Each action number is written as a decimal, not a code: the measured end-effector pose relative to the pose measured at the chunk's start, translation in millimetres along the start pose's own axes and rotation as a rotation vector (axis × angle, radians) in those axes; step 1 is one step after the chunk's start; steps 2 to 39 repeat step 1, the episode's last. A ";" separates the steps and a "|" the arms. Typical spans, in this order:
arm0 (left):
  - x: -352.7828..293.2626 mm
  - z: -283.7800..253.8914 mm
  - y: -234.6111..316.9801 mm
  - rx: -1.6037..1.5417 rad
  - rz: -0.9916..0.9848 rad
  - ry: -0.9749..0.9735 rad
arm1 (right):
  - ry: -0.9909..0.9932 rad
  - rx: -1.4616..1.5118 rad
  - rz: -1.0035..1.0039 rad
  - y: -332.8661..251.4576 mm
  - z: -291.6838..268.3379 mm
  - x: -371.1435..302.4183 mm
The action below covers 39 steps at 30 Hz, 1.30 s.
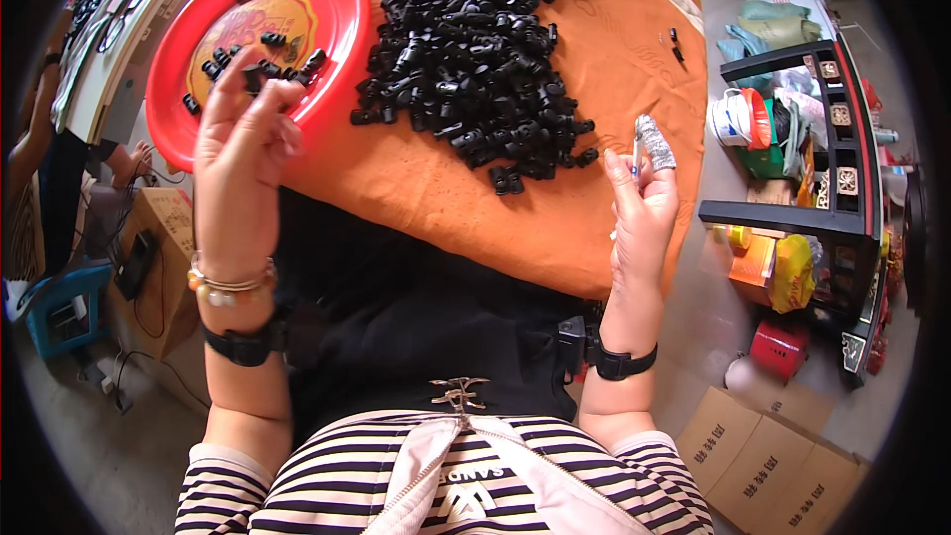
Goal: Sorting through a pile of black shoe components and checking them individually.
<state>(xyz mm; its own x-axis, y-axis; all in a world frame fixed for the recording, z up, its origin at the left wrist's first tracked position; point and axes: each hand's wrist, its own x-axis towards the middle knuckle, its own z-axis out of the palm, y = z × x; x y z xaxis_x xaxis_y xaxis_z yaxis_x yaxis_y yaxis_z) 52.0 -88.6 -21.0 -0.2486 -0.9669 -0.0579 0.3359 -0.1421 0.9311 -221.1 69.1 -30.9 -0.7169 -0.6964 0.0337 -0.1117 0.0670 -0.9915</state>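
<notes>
My left hand (241,154) is over the near edge of a red round tray (352,15), its thumb and forefinger apart. Small black ribbed plastic parts (314,62) lie in the tray, some right behind the fingertips; I see none clearly gripped. My right hand (644,208) is raised above the right side of the orange cloth (475,228). Thumb and forefinger pinch a thin white-and-blue stick-like tool (636,160), partly hidden by the fingers. A grey knitted cover (656,142) wraps one fingertip. Between the hands, toward the far side, spreads a large heap of black plastic parts (466,59).
Two loose black parts (677,45) lie on the cloth at the far right. A dark shelf rack (792,213) with bags and a white bucket (731,119) stands at the right, cardboard boxes (763,456) below it. At the left are a blue stool (69,312) and another person's hand (131,163).
</notes>
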 end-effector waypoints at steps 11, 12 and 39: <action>5.0 -4.9 -0.2 -0.077 -0.006 0.005 | 0.011 -0.045 0.000 5.1 -7.0 1.6; 5.0 -4.9 -0.2 -0.077 -0.006 0.005 | 0.011 -0.045 0.000 5.1 -7.0 1.6; 5.0 -4.9 -0.2 -0.077 -0.006 0.005 | 0.011 -0.045 0.000 5.1 -7.0 1.6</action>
